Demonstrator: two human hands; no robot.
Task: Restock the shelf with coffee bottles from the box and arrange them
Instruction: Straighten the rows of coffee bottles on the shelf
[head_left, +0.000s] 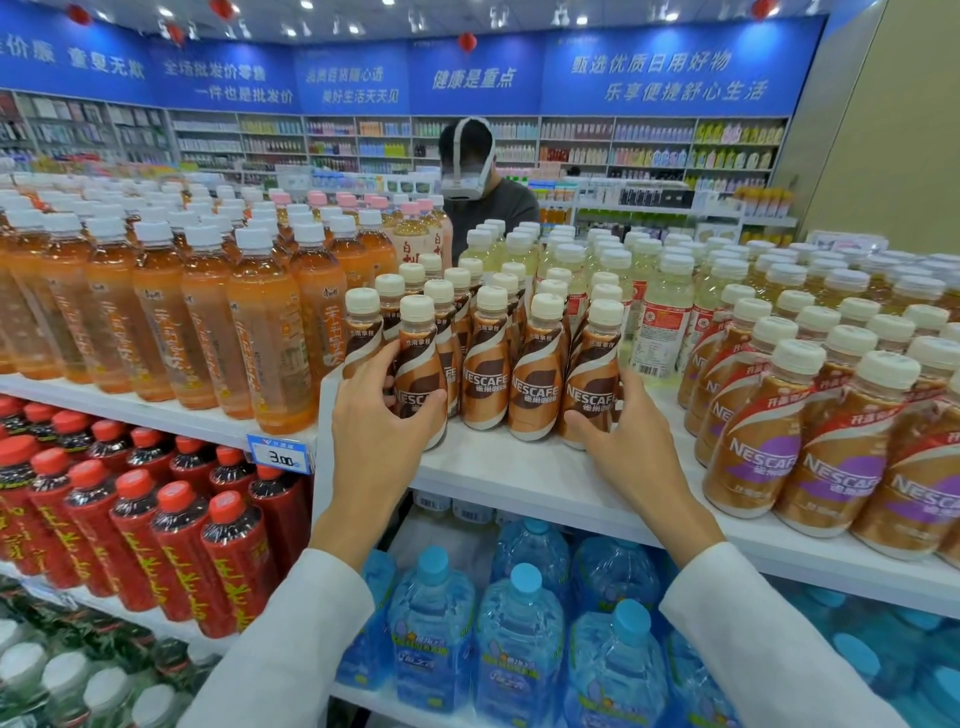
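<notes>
Head view: your left hand (382, 410) and right hand (618, 441) hug both ends of the front row of bottles (485, 379). Fingers curl round outer ones, thumbs in front. Bottles stand on shelf (509, 467), back from edge. Likely you squeeze row tight, straight. Box not seen.

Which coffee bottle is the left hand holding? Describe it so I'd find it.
On the white shelf, right of the tall orange bottles, four brown-swirl Nescafe bottles form a front row. It is the leftmost bottle, the one the left hand grips across its label.
</notes>
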